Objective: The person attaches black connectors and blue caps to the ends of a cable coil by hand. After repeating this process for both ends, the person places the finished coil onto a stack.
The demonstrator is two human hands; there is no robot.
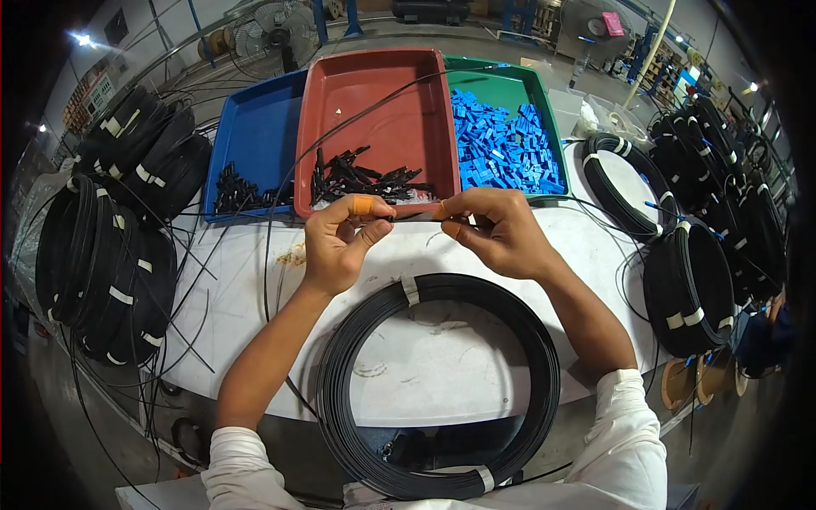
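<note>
My left hand and my right hand meet above the white table, just in front of the trays. Both are closed in a pinch on a thin black piece, which stretches level between the fingertips. It looks like a cable end with a slim connector part, but fingers cover most of it. Orange tape wraps fingers on both hands. Below them, a coil of black cable, bound with pale tape, lies between my forearms and overhangs the table's front edge.
Behind my hands stand a blue tray with small black parts, a red tray with black connector pieces, and a green tray full of blue clips. Cable coils crowd the left; more coils stand right. Loose cable strands cross the table.
</note>
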